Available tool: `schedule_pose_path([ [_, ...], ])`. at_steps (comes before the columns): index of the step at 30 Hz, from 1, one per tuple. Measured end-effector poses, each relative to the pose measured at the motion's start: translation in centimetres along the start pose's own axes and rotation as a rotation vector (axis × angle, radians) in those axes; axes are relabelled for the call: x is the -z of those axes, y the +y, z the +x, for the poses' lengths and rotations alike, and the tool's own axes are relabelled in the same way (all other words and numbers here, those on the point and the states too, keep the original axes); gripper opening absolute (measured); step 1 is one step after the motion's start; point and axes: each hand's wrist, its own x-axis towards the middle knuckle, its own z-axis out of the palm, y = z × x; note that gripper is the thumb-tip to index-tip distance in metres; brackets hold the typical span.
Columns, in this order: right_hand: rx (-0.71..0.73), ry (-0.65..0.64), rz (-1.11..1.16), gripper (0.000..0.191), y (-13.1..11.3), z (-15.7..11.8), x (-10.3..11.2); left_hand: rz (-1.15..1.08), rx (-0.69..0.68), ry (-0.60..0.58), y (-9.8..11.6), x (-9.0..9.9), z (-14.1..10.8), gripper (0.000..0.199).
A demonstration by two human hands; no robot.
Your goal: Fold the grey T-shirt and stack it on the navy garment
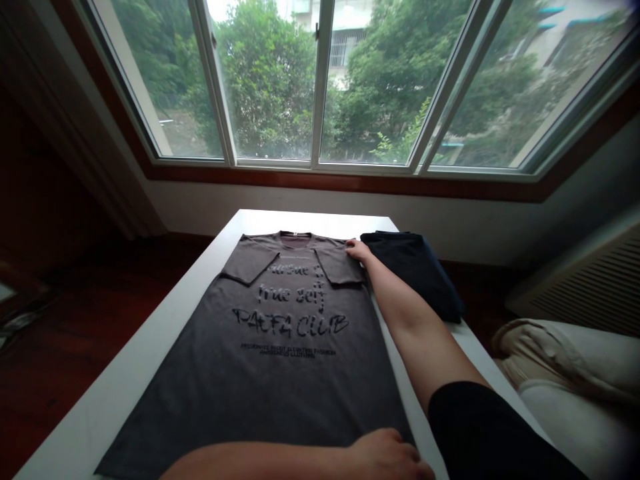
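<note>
A dark grey T-shirt with black printed lettering lies spread flat, front side up, its collar towards the window. Both of its short sleeves are folded inward over the chest. At the shirt's right shoulder, my right hand has its fingers closed on the fabric near the sleeve fold. My left forearm crosses the lower part of the shirt, and my left hand is at the right side edge near the bottom. Its fingers curl down onto the cloth there; the fingertips are partly hidden.
The shirt lies on a white table. Folded dark garments are stacked at its far right, beside my right forearm. Light bedding or cushions stand right of the table. A wide window is beyond, and a curtain hangs left.
</note>
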Motion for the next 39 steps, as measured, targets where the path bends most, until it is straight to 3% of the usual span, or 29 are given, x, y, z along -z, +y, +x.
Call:
schedule_pose_path([
  [4,0.034,-0.069,0.095,0.043,-0.8,-0.3,0.4,0.137,-0.013,0.251,0.2,3.1,-3.5,0.020],
  [7,0.040,-0.075,0.154,0.039,-1.9,-0.4,0.7,0.214,-0.049,0.321,0.3,4.4,-5.8,0.019],
  [11,0.053,-0.091,0.234,0.046,-4.2,0.0,0.8,0.210,-0.062,0.319,0.0,4.8,-8.5,0.015],
  [16,0.087,-0.080,0.354,0.052,-7.9,0.6,-0.3,0.057,0.062,0.273,-0.6,6.2,-12.5,0.014],
  [21,0.176,-0.007,0.373,0.052,-12.1,0.6,-2.6,-0.295,0.228,0.129,-0.6,11.3,-16.8,0.029],
  [24,0.214,-0.019,0.312,0.055,-14.5,0.5,-4.4,-0.490,0.225,0.098,-0.8,14.3,-19.5,0.025],
  [26,0.254,-0.010,0.235,0.053,-15.9,0.5,-5.7,-0.581,0.192,0.077,-1.3,15.2,-20.9,0.027],
  [30,0.362,-0.045,0.110,0.055,-17.6,0.6,-8.5,-0.720,0.128,-0.008,-2.8,14.8,-22.6,0.041],
  [33,0.429,-0.110,0.006,0.053,-18.0,0.4,-10.6,-0.757,0.135,-0.025,-3.4,14.2,-22.6,0.042],
  [37,0.424,-0.128,-0.064,0.045,-17.3,-0.8,-13.3,-0.576,0.292,0.039,-3.3,12.8,-21.7,0.035],
  [39,0.430,-0.115,-0.099,0.048,-16.5,-1.7,-14.5,-0.404,0.288,0.070,-3.0,11.2,-21.3,0.040],
])
